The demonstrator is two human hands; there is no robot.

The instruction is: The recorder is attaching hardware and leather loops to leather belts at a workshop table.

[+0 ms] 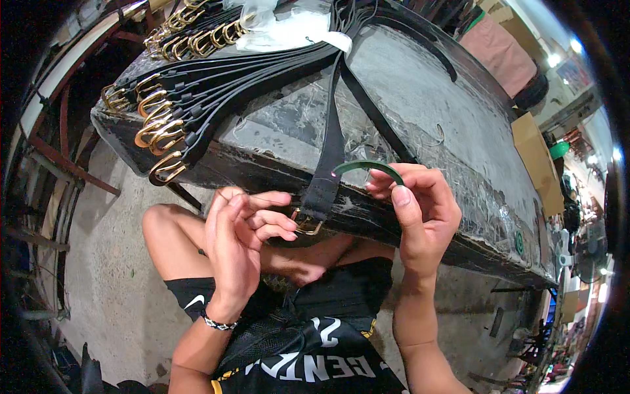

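Note:
Between the thumb and fingers of my right hand [426, 213] is a curved green piece of mosquito coil [371, 163]. Its pinkish glowing tip is at the face of a black belt [323, 187]; whether they touch I cannot tell. This belt hangs over the table's near edge, with a gold buckle [307, 226] at its lower end. My left hand [239, 230] is open, fingers apart, its fingertips right beside the buckle. I cannot make out whether they touch it.
More black belts [256, 65] fan out leftward from a white band [338, 42], their gold buckles [157, 128] at the table's left edge. Clear plastic bags [282, 26] lie at the back. A round green thing [519, 242] sits on the right of the worn grey table [420, 72]. Cardboard [535, 157] stands beyond.

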